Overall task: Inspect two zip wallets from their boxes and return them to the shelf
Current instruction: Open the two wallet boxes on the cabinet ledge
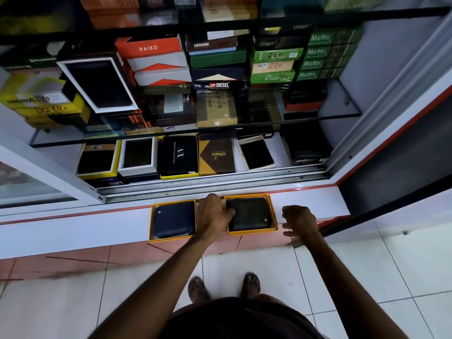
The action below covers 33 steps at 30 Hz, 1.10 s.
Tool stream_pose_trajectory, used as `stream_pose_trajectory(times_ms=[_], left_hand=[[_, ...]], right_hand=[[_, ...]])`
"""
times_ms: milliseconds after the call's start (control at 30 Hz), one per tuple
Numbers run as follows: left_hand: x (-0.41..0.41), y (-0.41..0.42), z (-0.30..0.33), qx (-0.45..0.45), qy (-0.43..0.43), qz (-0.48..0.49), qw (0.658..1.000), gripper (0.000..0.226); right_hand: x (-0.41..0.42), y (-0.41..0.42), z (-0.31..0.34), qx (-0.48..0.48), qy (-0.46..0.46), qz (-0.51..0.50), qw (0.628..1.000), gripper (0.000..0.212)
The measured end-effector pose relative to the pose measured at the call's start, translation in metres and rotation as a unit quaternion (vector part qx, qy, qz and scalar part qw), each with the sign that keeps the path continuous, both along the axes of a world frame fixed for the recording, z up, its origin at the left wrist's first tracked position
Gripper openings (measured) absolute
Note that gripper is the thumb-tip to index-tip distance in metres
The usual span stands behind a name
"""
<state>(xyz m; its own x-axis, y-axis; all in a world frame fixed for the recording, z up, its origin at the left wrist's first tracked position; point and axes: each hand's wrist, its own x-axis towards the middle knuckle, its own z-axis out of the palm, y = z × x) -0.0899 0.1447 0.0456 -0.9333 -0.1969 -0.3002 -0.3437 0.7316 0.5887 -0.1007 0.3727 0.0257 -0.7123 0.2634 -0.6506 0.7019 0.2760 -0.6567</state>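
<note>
Two yellow boxes side by side on the white surface (73,231), just before the cabinet's sliding rail. Left hand (215,214) between the boxes, fingers curled on the left edge of the black wallet (250,214) inside the right box (252,231). Right hand (299,222) just right of that box, loosely half-closed, holding nothing. Navy wallet (175,220) flat in the left box (151,223), small round stud at its corner

Two open yellow boxes are seen on the near ledge, the left box (173,220) and the right box (251,214). One wallet is counted in each: a navy wallet (175,218) and a black wallet (249,214). Two hands are seen, the left hand (215,212) and the right hand (299,220).
</note>
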Motion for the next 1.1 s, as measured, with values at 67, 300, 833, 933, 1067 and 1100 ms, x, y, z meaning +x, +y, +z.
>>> stream_pose_trajectory(times_ms=[67,300,833,933,1067,1100], left_hand=[[-0.002,0.010,-0.003,0.006,0.007,0.005,1.000,0.024],[-0.005,0.015,-0.019,0.029,0.016,0.014,0.999,0.019],[0.018,0.001,-0.011,0.058,0.088,0.009,0.994,0.019],[0.034,-0.031,0.003,0.007,0.119,0.017,0.993,0.021],[0.048,-0.087,0.014,-0.034,0.137,0.066,0.988,0.018],[0.050,-0.102,0.014,-0.039,0.121,0.085,0.988,0.020]], right_hand=[[-0.001,0.003,-0.004,-0.090,-0.019,-0.034,0.995,0.014],[-0.002,0.003,-0.014,-0.145,-0.004,-0.050,0.988,0.020],[0.017,-0.022,0.003,0.164,0.172,0.088,0.967,0.036],[0.021,-0.056,0.022,0.177,0.287,0.158,0.928,0.026],[0.023,-0.116,0.031,0.160,0.303,0.302,0.889,0.020],[0.024,-0.132,0.031,0.134,0.289,0.324,0.891,0.022]])
